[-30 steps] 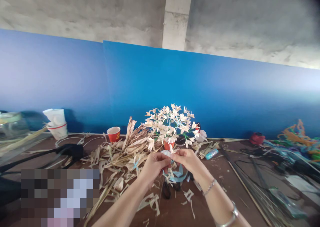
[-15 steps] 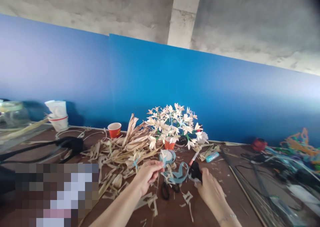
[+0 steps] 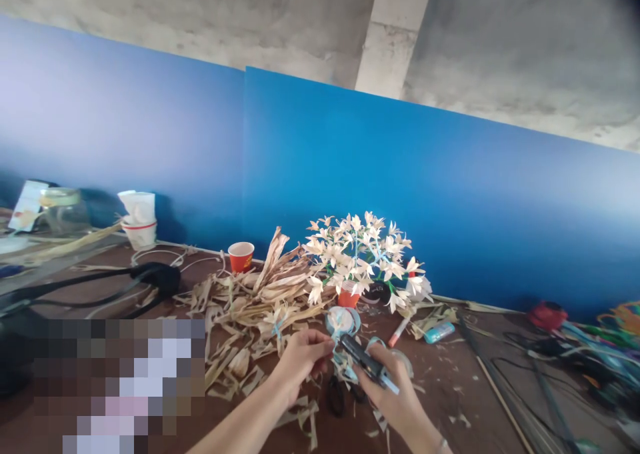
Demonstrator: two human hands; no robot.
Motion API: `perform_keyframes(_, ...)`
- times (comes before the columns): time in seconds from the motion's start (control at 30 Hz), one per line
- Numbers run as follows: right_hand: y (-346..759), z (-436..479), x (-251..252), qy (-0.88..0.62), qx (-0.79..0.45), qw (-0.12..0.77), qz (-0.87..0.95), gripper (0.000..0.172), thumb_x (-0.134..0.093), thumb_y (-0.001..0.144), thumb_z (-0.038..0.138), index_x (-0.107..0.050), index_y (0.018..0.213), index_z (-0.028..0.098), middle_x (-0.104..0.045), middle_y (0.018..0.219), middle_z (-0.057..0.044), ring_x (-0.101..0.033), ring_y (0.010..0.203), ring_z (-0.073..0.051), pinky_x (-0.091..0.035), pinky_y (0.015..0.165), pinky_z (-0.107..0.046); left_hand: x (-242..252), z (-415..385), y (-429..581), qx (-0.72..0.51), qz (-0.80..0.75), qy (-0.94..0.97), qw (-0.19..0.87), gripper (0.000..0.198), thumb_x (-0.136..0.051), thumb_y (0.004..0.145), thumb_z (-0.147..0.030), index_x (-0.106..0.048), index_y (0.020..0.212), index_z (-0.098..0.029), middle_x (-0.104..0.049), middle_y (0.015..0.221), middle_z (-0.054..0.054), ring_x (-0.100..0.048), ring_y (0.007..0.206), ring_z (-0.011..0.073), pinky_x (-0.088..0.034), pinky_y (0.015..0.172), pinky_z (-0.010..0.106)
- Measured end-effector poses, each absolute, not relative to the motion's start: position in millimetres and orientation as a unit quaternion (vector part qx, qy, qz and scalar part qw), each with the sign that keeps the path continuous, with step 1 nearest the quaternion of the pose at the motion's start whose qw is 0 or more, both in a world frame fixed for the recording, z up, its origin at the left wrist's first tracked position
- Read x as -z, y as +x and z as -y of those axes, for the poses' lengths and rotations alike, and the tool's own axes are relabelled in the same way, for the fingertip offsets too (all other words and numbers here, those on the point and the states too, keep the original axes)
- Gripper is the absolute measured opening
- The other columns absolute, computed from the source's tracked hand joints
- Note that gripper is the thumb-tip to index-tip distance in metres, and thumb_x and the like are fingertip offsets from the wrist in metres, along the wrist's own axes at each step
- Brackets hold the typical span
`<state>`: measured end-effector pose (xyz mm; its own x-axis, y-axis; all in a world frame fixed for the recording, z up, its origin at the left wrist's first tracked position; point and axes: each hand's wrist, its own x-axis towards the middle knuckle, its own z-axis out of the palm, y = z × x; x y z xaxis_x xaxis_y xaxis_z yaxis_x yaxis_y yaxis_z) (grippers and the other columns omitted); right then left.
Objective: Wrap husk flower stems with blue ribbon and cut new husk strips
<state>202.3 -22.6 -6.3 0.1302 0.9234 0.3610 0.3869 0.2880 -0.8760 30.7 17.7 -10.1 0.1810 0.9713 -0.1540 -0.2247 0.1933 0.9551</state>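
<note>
My left hand (image 3: 305, 361) is closed in a pinch around the base of a small pale husk flower (image 3: 340, 319) with light-blue ribbon at its stem. My right hand (image 3: 393, 381) grips a long black hand tool (image 3: 361, 359) with a pale bluish end sticking out at the back; its exact kind is unclear. The tool's front tip is close to the left fingertips, beside the flower's stem. A roll of light-blue ribbon (image 3: 355, 321) is partly hidden behind the flower. Below the hands, black scissor handles (image 3: 335, 397) show on the brown table.
Many white flowers (image 3: 367, 254) stand in an orange cup (image 3: 349, 299) behind my hands. Dried corn husks (image 3: 250, 307) cover the left middle. An orange paper cup (image 3: 241, 259), a marker (image 3: 399, 332) and a turquoise packet (image 3: 439, 333) lie around. Cables (image 3: 525, 367) tangle at right.
My right hand has moved left with the black tool and turned it, bringing its tip to my left fingers. The view has shifted slightly left.
</note>
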Motion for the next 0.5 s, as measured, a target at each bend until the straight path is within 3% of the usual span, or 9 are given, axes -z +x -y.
perform_keyframes(0.3,201.5,21.1,1.1,-0.532,-0.245,0.475,0.656,0.028,-0.062,0.066,0.045,-0.055,0.063,0.018,-0.051,0.056,0.001,-0.047,0.052,-0.013,-0.038,0.048,-0.023,4.3,-14.7,33.1,-0.450,-0.452,0.417,0.648,0.024,-0.069,0.053,-0.033,-0.056,0.057,-0.012,-0.053,0.044,-0.002,-0.040,0.032,0.0053,-0.020,0.032,0.017)
perform_keyframes(0.5,203.8,20.6,-1.6,-0.515,-0.218,0.449,0.697,0.021,-0.057,0.073,0.034,-0.052,0.061,0.018,-0.051,0.060,0.000,-0.047,0.056,-0.014,-0.037,0.049,-0.022,1.0,-12.6,32.6,-0.460,-0.451,0.411,0.645,0.024,-0.069,0.054,-0.032,-0.056,0.056,-0.012,-0.052,0.042,-0.002,-0.039,0.032,0.0050,-0.020,0.032,0.017)
